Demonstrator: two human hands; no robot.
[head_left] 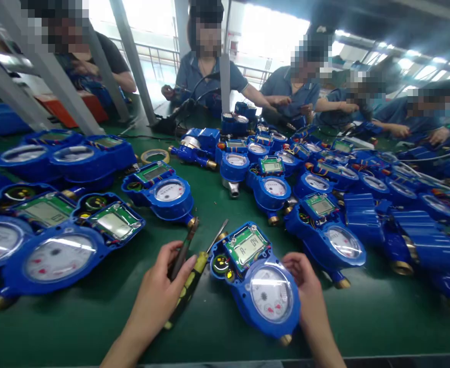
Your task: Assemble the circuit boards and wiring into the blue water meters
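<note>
A blue water meter (273, 294) lies in front of me, its round dial facing up and its brass end toward me. Its cover is off, baring a green circuit board with a display (247, 247) that reads "A- 04". My right hand (305, 286) curls against the meter's right side, with the thumb hidden. To the left of the meter, my left hand (163, 283) is closed around a slim dark tool (182, 250) with a rusty-looking tip; its exact kind is unclear. A screwdriver (192, 281) with a yellow-and-black handle lies beside that hand, close to the thumb.
Several opened meters stand at the left (56, 255), and many more crowd the right side (343, 245). A roll of tape (155, 156) lies farther back on the green table (194, 342). Several co-workers sit across, behind metal posts (133, 61).
</note>
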